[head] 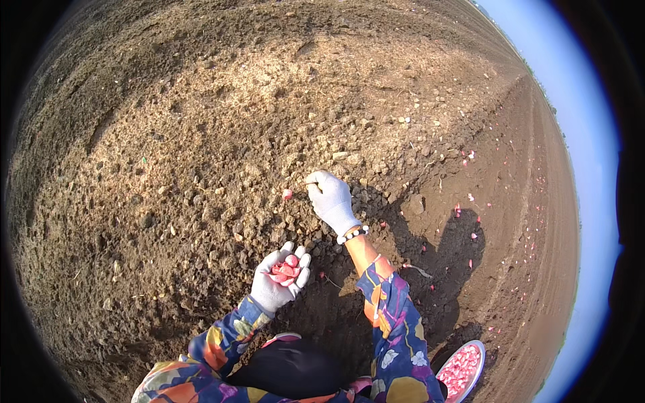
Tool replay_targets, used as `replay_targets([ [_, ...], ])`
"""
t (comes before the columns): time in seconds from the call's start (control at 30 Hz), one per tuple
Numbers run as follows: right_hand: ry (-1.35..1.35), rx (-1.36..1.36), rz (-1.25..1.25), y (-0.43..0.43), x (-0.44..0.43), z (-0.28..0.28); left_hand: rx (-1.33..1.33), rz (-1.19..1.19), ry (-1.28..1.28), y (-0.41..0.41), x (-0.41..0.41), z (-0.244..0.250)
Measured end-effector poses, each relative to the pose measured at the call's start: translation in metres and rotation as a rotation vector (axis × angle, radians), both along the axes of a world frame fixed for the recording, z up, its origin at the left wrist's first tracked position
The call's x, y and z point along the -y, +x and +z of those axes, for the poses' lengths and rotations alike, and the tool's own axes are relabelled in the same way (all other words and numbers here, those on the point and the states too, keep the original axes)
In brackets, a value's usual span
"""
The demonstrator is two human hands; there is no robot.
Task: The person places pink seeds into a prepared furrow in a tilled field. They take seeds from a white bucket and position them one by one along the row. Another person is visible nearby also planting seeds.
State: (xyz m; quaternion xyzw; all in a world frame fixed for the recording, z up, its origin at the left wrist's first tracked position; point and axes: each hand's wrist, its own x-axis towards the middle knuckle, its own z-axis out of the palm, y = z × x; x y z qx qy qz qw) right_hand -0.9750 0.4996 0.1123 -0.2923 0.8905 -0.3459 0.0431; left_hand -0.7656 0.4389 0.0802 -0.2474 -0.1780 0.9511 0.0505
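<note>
My left hand (272,289), in a white glove, is palm up and cupped around several pink-coated cloves (284,272) that look like garlic. My right hand (330,197), gloved in white too, is low over the loose soil, further out and to the right. Its fingers are curled downward, and the fingertips are turned away, so I cannot see whether anything is between them. A single pink clove (287,194) shows just left of those fingers, against the clods. A black and white beaded bracelet (352,234) circles my right wrist.
Near my right elbow stands a pale-rimmed bowl (478,360) full of pink cloves. Cloves lie scattered along the smoother brown soil (509,272) at right. Lumpy, sunlit soil (201,141) spreads ahead and left. A shadow (456,262) falls right of my arm.
</note>
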Motion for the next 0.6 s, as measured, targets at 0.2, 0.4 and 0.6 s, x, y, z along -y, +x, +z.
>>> replay_targets([
  [0.2,-0.124,0.106,-0.140,0.028,-0.030,0.016,-0.052,0.036,0.070,0.016,0.004,-0.004],
  [0.4,0.720,0.039,0.250,0.016,0.033,0.024,-0.103,-0.010,0.027,0.014,-0.004,-0.002],
  [0.6,0.198,0.148,-0.031,0.052,-0.015,-0.007,-0.049,-0.008,-0.150,0.013,0.004,-0.002],
])
